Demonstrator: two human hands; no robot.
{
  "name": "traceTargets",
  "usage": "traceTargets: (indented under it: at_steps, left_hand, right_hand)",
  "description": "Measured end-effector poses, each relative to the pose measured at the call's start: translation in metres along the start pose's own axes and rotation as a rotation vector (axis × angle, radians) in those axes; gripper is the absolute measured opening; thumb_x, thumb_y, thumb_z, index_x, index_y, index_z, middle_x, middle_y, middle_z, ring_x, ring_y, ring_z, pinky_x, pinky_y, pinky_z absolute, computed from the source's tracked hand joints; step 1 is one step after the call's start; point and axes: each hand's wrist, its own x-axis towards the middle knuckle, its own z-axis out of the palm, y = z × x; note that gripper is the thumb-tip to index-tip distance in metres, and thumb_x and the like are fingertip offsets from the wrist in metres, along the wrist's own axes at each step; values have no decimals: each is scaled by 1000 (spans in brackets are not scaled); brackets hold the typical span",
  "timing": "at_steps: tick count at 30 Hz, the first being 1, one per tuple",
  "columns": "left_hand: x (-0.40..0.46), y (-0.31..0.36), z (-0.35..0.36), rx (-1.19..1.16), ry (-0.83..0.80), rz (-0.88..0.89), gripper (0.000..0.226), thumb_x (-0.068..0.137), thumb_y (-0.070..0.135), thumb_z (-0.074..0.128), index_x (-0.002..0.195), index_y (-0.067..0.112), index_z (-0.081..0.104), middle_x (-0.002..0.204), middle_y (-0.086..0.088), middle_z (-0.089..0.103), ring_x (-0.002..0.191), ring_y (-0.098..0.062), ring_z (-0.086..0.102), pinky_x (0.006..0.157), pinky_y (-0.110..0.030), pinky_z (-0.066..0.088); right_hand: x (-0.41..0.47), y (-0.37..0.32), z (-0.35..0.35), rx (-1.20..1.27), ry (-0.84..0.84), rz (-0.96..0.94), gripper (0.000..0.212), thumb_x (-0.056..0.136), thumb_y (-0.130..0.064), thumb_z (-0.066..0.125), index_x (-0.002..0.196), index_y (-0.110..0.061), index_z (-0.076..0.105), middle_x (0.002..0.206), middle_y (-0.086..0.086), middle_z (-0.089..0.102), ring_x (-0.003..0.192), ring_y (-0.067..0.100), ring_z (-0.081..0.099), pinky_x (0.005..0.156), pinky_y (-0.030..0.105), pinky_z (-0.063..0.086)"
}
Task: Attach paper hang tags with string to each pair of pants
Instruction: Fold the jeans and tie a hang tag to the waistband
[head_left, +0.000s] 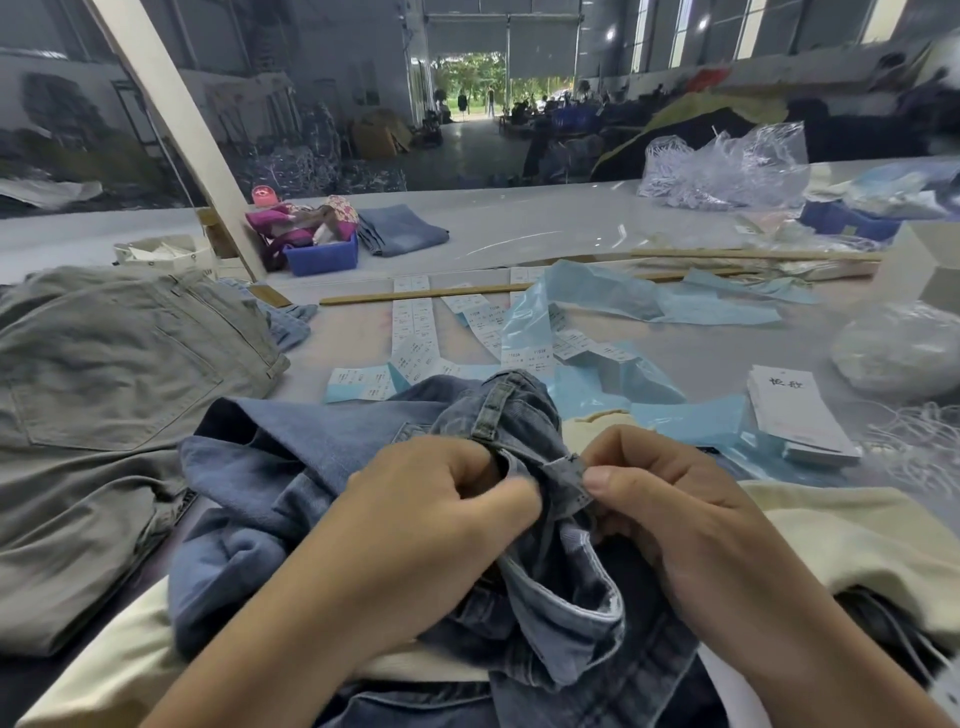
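A pair of blue jeans (291, 488) lies bunched on the table in front of me. My left hand (441, 509) grips the waistband fabric just beside a belt loop (563, 480). My right hand (670, 499) pinches that belt loop between thumb and fingers. A stack of white paper hang tags (795, 421) sits to the right. Loose white strings (914, 441) lie past the stack at the far right. No string or tag shows in either hand.
Grey-green pants (114, 374) lie piled at the left. Strips of white printed labels (415, 332) and light blue plastic sheets (623, 301) cover the middle of the table. A blue bin (322, 257), folded jeans (405, 228) and clear plastic bags (727, 161) stand farther back.
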Motion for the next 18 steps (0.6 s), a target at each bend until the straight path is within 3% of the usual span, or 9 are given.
traceTargets:
  at_steps: [3,8,11,13,15,16,18]
  left_hand:
    - [11,10,6,93,59,-53,64,78,76,47,52,18,38,37,9,24,35,-9,24,41,-23,23]
    - [23,12,8,48,147,-61,60,86,57,60,51,16,34,40,7,21,38,-13,23,38,-21,21]
    - [18,13,10,3,253,12,61,86,51,64,52,11,33,38,8,21,36,-12,22,38,-20,25]
    - [14,16,13,163,420,160,63,87,48,66,51,7,35,36,6,26,35,-13,31,41,-21,30]
    - [13,23,12,350,603,335,47,83,44,68,53,18,42,46,11,41,50,-8,44,57,-25,40]
    - [14,26,11,402,614,389,34,80,44,68,62,23,48,62,14,49,67,-11,51,69,-31,41]
    - [20,30,8,497,453,397,29,79,52,63,91,27,58,97,11,55,101,-15,48,89,-34,33]
  right_hand:
    - [-1,7,-5,160,-40,-25,14,82,-19,57,70,-18,63,67,6,53,62,13,52,60,20,46]
    - [-4,16,-8,412,12,-81,13,71,-26,72,72,-14,66,74,12,61,68,18,58,65,25,53]
    - [-8,21,-6,355,67,-130,11,74,-28,68,74,-17,69,75,11,67,69,17,63,65,24,53]
    - [-10,21,-5,296,76,-162,11,77,-28,65,73,-18,67,74,6,68,66,15,64,63,22,52]
    - [-13,20,-2,244,69,-207,10,78,-24,64,71,-16,64,83,8,69,70,21,64,65,27,51]
    - [-14,19,0,214,71,-228,11,78,-21,65,69,-15,63,87,10,69,72,24,63,65,31,50]
    - [-17,18,3,168,90,-246,12,76,-18,66,65,-16,63,86,10,70,67,27,58,60,35,45]
